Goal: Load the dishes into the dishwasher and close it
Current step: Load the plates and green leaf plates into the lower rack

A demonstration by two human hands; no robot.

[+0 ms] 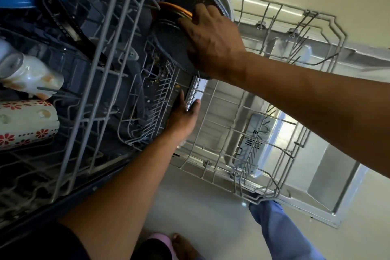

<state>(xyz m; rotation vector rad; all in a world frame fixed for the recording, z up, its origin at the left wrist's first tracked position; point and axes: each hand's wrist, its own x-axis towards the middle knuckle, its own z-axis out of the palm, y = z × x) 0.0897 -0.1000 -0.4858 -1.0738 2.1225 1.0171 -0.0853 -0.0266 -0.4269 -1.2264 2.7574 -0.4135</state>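
Reaching into the lower rack (211, 133), my right hand (211, 42) curled its fingers over the dark speckled plates (171, 40) standing among the tines beside an orange-rimmed plate (177, 9). My left hand (182, 115) rested flat, fingers straight, on the rack's edge. Mugs (27, 74) lay in the upper rack (88, 91).

Your bare left forearm (118, 177) and bare right forearm (306, 99) carry no sleeve, watch or band as far as the frame shows; your left hand (183, 116) and right hand (211, 42) wear no gloves or rings. You have loose light-blue cloth trousers (280, 230) on one leg, and a pale pink slipper (162, 240) on a bare-toed foot (183, 247).
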